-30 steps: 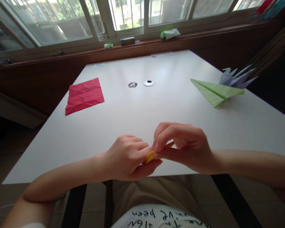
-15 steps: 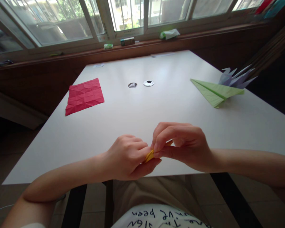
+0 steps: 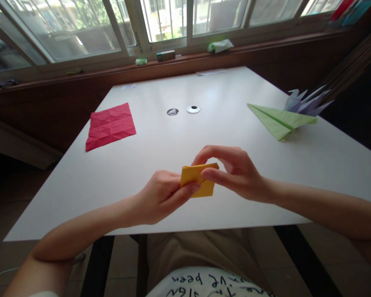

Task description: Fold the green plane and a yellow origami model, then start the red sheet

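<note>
Folded yellow paper [image 3: 199,180], pinched between left hand [image 3: 160,198] and right hand [image 3: 235,173].
Light, thin, creases easily; both hands closed on its edges, best held there.

A creased red paper sheet [image 3: 110,126] lies at the table's [image 3: 160,136] left; a green paper plane [image 3: 281,120] and purple origami [image 3: 306,104] sit upper right.

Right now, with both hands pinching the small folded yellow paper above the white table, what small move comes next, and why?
Probably ease the top flap open with the right hand. The small folded yellow paper is raised above the white table, its layers parting at the top edge, while the left hand pinches its lower corner.
</note>
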{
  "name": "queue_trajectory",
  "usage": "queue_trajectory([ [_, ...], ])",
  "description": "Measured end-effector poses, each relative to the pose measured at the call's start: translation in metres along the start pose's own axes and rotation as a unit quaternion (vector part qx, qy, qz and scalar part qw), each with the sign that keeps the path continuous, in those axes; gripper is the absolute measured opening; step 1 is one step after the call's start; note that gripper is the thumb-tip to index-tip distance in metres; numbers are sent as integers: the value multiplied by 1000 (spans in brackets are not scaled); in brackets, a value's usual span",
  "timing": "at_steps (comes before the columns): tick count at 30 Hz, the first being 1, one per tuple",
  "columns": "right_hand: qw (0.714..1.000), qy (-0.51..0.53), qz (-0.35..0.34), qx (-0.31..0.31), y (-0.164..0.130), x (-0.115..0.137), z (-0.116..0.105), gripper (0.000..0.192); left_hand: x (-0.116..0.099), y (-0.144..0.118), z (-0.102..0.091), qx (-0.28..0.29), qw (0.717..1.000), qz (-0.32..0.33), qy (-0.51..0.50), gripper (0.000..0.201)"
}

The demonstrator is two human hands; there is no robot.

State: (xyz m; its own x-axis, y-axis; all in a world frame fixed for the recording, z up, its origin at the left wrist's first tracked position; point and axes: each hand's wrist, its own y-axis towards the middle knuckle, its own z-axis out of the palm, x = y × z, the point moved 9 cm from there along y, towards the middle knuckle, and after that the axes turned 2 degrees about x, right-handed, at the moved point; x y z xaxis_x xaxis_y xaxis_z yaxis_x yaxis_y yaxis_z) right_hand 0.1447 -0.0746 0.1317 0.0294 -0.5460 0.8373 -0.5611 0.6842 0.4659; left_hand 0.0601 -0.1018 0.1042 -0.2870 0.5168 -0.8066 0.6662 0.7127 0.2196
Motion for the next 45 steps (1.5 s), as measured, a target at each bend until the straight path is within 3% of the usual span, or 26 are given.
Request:
queue_trajectory([
  [4, 993, 31, 88, 68, 9, -19, 3, 40, 20, 2, 8, 45, 974, -114, -193, 43],
  [8, 976, 135, 159, 62, 6, -33, 7, 42, 25, 2, 25, 127, 929, -158, -310, 38],
  [11, 954, 205, 198, 91, 1, -39, 19, 38, 27, 1, 30, 130, 901, -165, -380, 35],
  [15, 907, 277, 255, 186, -9, -43, 44, 33, 38, 4, 29, 86, 880, -176, -433, 51],
  [21, 823, 412, 344, 187, -21, -54, 58, 44, 44, 7, 39, 116, 836, -206, -495, 59],
  [23, 810, 427, 354, 190, -24, -53, 61, 44, 39, 7, 39, 126, 835, -193, -500, 60],
  [25, 817, 420, 351, 184, -25, -52, 61, 45, 35, 6, 37, 122, 841, -179, -495, 61],
  [29, 827, 432, 305, 194, -21, -44, 60, 44, 29, 4, 32, 109, 856, -163, -479, 61],
  [33, 817, 458, 261, 232, -19, -35, 60, 39, 26, 3, 31, 105, 861, -167, -470, 62],
  [38, 802, 483, 258, 238, -18, -28, 59, 39, 18, 3, 31, 112, 844, -160, -500, 63],
  [45, 759, 546, 296, 192, -17, -31, 60, 44, 21, 2, 31, 87, 813, -208, -537, 58],
])
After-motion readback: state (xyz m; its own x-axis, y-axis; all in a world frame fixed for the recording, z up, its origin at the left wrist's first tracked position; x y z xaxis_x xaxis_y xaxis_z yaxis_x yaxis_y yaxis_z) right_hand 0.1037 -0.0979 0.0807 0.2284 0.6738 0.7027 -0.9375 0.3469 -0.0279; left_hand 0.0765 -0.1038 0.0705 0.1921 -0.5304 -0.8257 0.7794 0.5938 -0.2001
